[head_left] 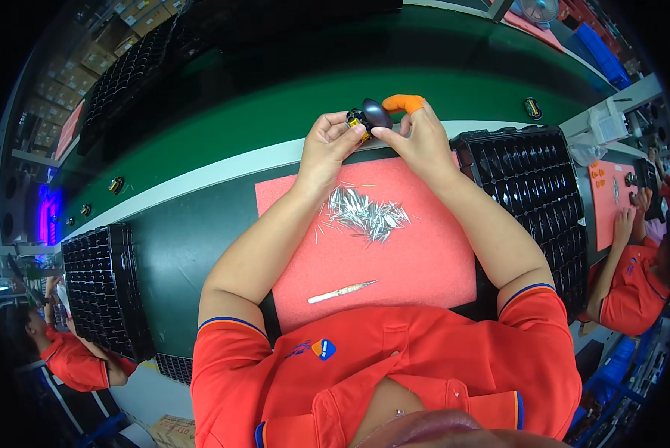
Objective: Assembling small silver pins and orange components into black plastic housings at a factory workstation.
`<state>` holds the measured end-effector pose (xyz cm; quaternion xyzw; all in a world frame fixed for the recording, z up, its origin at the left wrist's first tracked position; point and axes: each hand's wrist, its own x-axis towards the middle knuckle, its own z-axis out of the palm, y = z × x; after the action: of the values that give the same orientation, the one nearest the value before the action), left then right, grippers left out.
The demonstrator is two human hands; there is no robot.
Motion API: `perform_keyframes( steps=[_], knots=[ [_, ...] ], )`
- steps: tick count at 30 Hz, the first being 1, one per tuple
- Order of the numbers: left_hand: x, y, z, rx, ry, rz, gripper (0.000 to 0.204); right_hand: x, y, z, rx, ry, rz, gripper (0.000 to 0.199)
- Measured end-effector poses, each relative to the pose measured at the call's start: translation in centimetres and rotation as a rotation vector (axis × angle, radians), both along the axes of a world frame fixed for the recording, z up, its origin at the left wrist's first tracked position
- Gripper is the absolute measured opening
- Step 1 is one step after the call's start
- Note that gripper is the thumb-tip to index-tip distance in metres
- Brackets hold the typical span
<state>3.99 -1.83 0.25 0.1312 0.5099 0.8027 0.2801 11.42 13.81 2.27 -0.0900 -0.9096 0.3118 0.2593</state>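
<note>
Both my hands meet over the near edge of the green belt. My left hand (326, 148) is closed on a small round black part with yellow inside (358, 123). My right hand (422, 143), with an orange finger cot (404, 103) on one finger, grips a glossy dark rounded shell (377, 113). The two pieces touch or nearly touch; I cannot tell whether they are joined. Below my hands, a loose pile of thin silvery pins (368, 215) lies on a pink foam mat (432, 276). Nearer me rests a slim pointed tool with a pale handle (342, 291).
Black moulded trays stand stacked at right (529, 187) and left (100, 291). The green belt (260, 112) carries small round parts, one at far right (532, 108), another at left (116, 184). Co-workers in red sit on both sides; one's hand (623, 226) rests on another pink mat.
</note>
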Motion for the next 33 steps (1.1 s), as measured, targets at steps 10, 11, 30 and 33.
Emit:
perform_keyframes(
  steps=[10,11,30,33],
  knots=[
    [-0.2,-0.1,-0.6,0.001,0.035,0.001,0.034,0.0,-0.5,1.5,-0.104,-0.22,-0.024,0.043],
    [-0.1,-0.1,-0.5,0.001,0.035,-0.004,0.034,0.0,-0.5,2.0,-0.222,-0.404,-0.061,0.043],
    [-5.3,-1.2,-1.3,-0.451,0.543,0.266,0.049,-0.2,0.9,-1.2,-0.272,-0.193,0.201,0.046],
    [-7.8,-2.8,-2.9,-0.663,0.637,0.249,0.048,0.4,0.5,-1.3,-0.155,-0.112,0.294,0.043]
  ],
)
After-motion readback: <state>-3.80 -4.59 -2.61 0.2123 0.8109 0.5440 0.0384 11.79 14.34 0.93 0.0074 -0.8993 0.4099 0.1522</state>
